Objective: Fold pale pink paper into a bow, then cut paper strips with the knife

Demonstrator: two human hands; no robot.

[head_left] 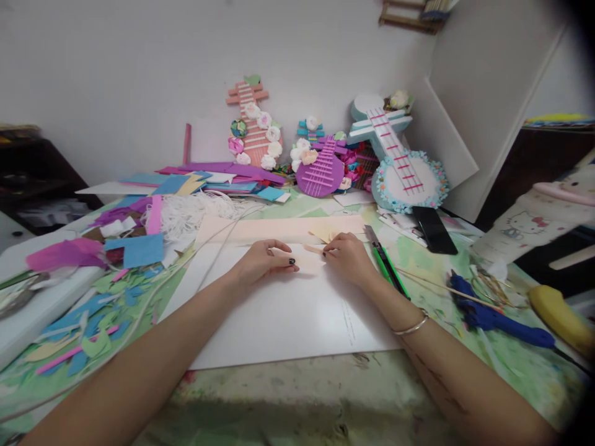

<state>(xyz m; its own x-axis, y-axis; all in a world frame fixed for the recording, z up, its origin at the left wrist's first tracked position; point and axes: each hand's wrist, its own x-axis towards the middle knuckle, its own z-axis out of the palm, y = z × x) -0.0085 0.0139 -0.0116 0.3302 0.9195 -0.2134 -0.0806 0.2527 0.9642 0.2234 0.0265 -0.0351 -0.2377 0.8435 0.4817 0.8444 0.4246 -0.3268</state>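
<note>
Over the white board (288, 322), my left hand (264, 263) is curled, its index finger lifted and its thumb and another fingertip closed at the edge of a cream paper piece (309, 261). That piece is pale against the board, and its outline is hard to make out. Close by, my right hand (348, 257) pinches a small peach paper strip (313, 249) that points toward the left hand. Behind both hands lies a long peach crepe paper sheet (279, 230). A yellowish paper scrap (323, 233) rests on it near the right fingers.
A green utility knife (387, 263) lies just right of my right hand. Farther right are a blue glue gun (502, 322), a black phone (434, 230) and a tumbler (530, 217). Paper scraps (97, 328) and white string (186, 217) cover the left. Decorated lute-shaped crafts (323, 167) stand behind.
</note>
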